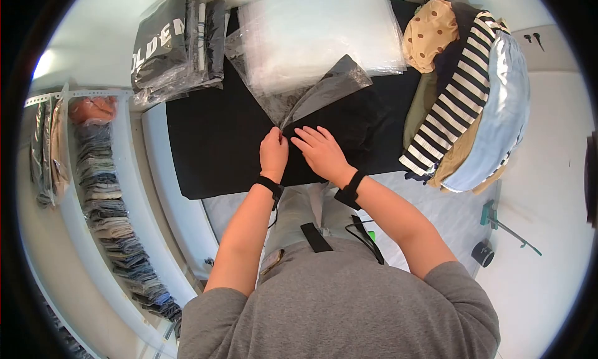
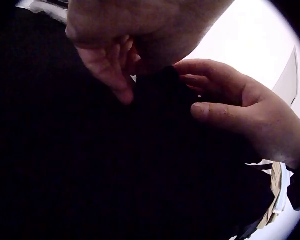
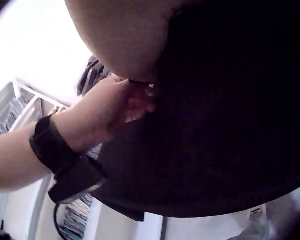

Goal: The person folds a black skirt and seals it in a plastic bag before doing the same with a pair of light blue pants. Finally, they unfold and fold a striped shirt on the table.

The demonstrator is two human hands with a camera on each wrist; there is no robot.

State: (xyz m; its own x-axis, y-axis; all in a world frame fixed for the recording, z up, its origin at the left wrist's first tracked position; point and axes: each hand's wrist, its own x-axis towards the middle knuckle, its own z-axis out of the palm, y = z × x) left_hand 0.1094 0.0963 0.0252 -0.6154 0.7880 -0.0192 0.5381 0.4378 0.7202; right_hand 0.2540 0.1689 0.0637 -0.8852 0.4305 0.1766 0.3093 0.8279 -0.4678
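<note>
On the black-covered table (image 1: 218, 135) lies a clear plastic bag (image 1: 324, 92), its sides spread in a V and its narrow end gathered toward me. My left hand (image 1: 274, 152) pinches that gathered end between thumb and curled fingers. Black cloth (image 1: 364, 125) lies beside and under the bag, hard to tell apart from the table cover. Just to the right, my right hand (image 1: 321, 152) rests on the black cloth with its fingers extended. In the left wrist view the right hand (image 2: 240, 100) has its thumb apart from its fingers, close by the left hand (image 2: 125, 45).
A stack of clear plastic bags (image 1: 317, 32) lies at the back. Bagged dark clothes (image 1: 165, 44) stand at the back left. Folded clothes, including a black-and-white striped garment (image 1: 455, 94), pile up at the right. Shelves of packed clothes (image 1: 103, 191) run along the left.
</note>
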